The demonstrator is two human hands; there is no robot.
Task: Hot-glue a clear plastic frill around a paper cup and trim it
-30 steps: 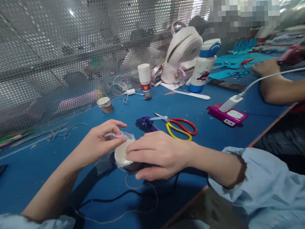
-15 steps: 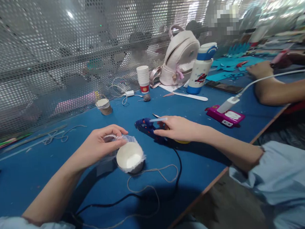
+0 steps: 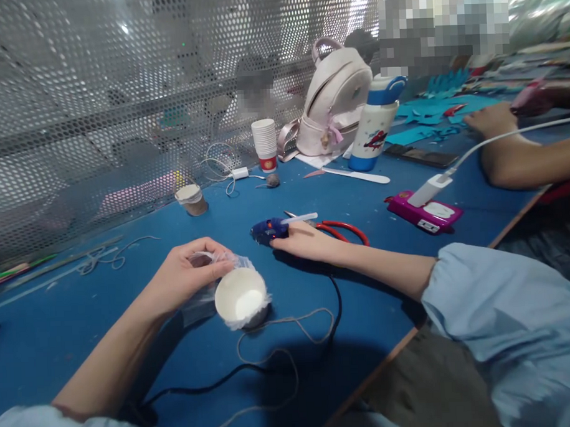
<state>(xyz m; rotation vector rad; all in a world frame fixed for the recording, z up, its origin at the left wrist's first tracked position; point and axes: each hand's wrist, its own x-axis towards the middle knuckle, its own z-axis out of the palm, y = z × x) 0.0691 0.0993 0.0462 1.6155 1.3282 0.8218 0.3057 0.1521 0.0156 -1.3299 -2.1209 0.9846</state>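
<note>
No words or numbers can be read. 3 things carry marks: beyond the right hand and to its right, the bottle bears 1 printed figure, partly red; straight beyond that hand, the stacked paper cups show 1 pale emblem on red; to its right, the purple socket block has 1 white label, too small to read.

Single head-worn camera, close above blue table, facing forward and down.
</note>
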